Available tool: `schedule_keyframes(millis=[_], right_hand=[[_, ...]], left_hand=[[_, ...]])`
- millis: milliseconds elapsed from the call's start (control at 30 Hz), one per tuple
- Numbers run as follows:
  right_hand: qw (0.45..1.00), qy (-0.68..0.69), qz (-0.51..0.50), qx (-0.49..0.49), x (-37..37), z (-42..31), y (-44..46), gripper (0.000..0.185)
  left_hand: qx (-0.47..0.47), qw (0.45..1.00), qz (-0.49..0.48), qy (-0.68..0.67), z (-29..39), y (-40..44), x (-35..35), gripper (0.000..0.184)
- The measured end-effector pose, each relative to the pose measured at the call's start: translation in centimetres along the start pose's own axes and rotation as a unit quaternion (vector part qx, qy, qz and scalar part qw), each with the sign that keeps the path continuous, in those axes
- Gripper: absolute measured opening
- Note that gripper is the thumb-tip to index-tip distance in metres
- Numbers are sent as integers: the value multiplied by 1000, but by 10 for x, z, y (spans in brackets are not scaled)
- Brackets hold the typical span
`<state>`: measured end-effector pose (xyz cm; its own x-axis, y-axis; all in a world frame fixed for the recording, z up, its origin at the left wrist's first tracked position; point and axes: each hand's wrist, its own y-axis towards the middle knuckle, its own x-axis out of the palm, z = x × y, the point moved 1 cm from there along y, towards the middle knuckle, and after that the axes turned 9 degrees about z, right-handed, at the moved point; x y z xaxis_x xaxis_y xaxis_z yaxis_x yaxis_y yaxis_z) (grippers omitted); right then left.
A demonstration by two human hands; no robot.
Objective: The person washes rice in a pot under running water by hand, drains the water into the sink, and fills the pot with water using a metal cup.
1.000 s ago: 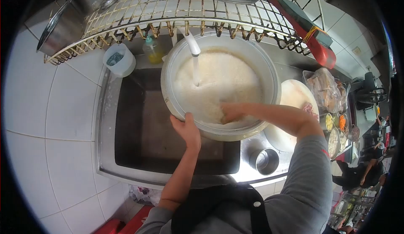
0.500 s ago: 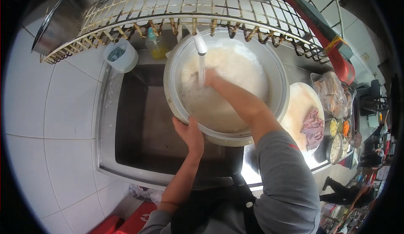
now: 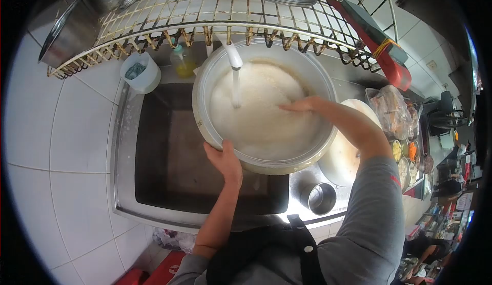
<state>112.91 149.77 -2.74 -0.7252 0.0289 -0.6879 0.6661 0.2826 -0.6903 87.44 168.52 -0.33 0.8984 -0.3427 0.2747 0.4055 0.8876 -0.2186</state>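
Observation:
A large metal pot [image 3: 264, 165] rests at the sink's back right edge, filled with cloudy whitish water [image 3: 256, 131] over pale grains. Water runs into it from a white faucet [image 3: 233, 59]. My left hand [image 3: 225, 162] grips the pot's lower left rim, thumb on the rim and fingers around the outer wall. At the right side of the pot, my right hand [image 3: 300, 104] is at the water's surface with its fingers stretched out and nothing held; the fingertips are partly under the cloudy water.
A rusty wire rack [image 3: 205, 18] hangs above the pot, bearing metal pans and a red-handled tool [image 3: 392, 70]. The sink basin [image 3: 174, 167] lies left. A small metal cup [image 3: 322, 198], a white board [image 3: 341, 157] and bagged food [image 3: 392, 111] stand right. Other people are far right.
My right hand has moved from the left part of the pot, near the water stream, to its right side. My left hand stays on the rim. The view has shifted slightly.

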Motion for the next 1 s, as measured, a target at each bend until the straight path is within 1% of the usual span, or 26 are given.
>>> schedule_keyframes(millis=[67,100,133,200,233,300,333,400,433,500,533,567,600,633,667,700,733,767,800,833,900,933,1000], right_hand=[[984,125,-124,33,16,-1,-20,85],[957,213,-187,55,27,-10,-27,79],[919,299,-247,76,41,-25,-32,74],[839,450,-304,-38,77,-49,-28,76],[837,451,-305,-40,89,-66,-24,76],[761,606,-213,-91,105,-100,-13,56],[760,605,-216,-94,107,-111,-7,56],[635,700,-252,-208,96,-132,13,45],[636,698,-254,-209,89,-129,39,45],[481,725,-423,-252,75,-114,93,39],[481,726,-424,-250,64,-116,85,39],[541,762,-284,-215,51,-117,79,36],[587,779,-136,-174,37,-117,73,34],[587,779,-136,-173,27,-115,74,34],[686,708,-1,-169,15,-113,76,33],[762,613,134,-161,2,-110,83,32],[761,614,133,-161,-4,-100,115,32],[846,385,298,-217,-5,-85,165,24],[863,254,364,-243,-6,-83,170,20],[856,121,435,-253,-12,-90,154,17],[890,173,394,-154,-19,-90,118,37],[890,173,393,-155,-9,-86,127,37],[903,46,345,-252,16,-78,140,46]], left_hand=[[-2,1000,-6,14,1,-1,1,42],[-7,1000,-3,15,5,-3,2,42],[-11,1000,1,17,7,-4,3,42],[-12,1000,4,1,4,-4,4,42],[-12,1000,6,-13,3,-4,4,42],[-5,1000,3,-2,4,-4,2,39],[0,1000,0,8,4,-3,1,37],[7,1000,-6,19,0,0,-1,40],[8,999,-13,29,-1,1,-2,43],[8,999,-16,34,0,2,-3,43],[8,999,-22,43,0,1,-3,43],[7,999,-23,43,0,1,-4,43],[6,999,-19,49,-1,1,-4,43],[6,998,-15,56,-1,1,-4,43],[7,998,-15,57,0,0,-4,43],[11,999,-17,48,2,0,-2,43],[12,999,-19,39,3,0,-2,43],[13,999,-19,39,3,0,-1,43],[5,999,-20,29,4,-1,-1,42],[-3,1000,-20,20,3,-1,-1,42],[2,999,-23,32,0,0,-3,42],[7,999,-27,44,-1,1,-4,42],[12,999,-24,46,2,0,-4,42]])
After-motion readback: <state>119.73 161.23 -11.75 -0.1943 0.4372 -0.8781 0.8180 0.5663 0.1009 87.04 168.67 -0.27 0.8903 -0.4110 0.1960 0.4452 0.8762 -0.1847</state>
